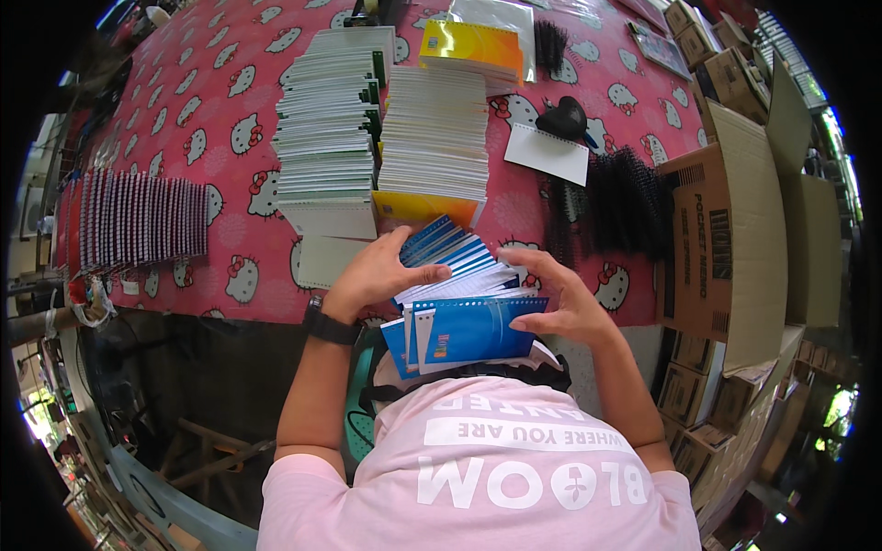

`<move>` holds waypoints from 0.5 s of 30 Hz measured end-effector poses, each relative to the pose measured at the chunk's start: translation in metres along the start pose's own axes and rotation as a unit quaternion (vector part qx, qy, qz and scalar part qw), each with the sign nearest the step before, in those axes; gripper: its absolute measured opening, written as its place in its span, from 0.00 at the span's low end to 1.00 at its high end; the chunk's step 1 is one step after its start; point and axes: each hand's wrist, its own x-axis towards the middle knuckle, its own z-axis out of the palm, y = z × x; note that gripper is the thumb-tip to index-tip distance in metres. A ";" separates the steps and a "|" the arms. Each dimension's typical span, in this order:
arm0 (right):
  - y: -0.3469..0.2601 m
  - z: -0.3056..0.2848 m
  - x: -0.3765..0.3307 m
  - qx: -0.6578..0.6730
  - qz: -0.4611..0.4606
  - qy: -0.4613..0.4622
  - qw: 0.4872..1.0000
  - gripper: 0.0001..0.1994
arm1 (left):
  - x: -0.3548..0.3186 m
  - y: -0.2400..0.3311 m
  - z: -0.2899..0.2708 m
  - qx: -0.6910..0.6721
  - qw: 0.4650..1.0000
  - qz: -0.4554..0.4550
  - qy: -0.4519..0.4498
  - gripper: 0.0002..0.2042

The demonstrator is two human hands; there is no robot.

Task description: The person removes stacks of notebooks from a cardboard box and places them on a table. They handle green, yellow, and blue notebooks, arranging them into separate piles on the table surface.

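A loose batch of blue-covered notepads [478, 332] with punched holes along one edge leans in front of my body at the table edge. Its pads are fanned out, white pages showing between the covers. On the left of the batch is my left hand [390, 274], a dark watch at its wrist, the thumb stretched across the upper pads. My right hand [565, 298] is at the right end, thumb by the front cover's edge and fingers spread above the pads. Neither hand is closed round a pad. Some fingertips are hidden behind the pads.
Beyond my hands stand long rows of white-edged pads [326, 138] and yellow-covered pads [427, 209]. Spiral-bound notebooks [142, 220] line the left side. Black binding coils [625, 197] and a white pad [547, 154] lie to the right, near an open cardboard box [726, 239].
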 end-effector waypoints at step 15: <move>-0.076 0.028 -0.018 -0.404 -0.112 -0.087 0.904 0.18 | 0.003 0.003 0.005 0.024 0.999 0.039 0.004 0.51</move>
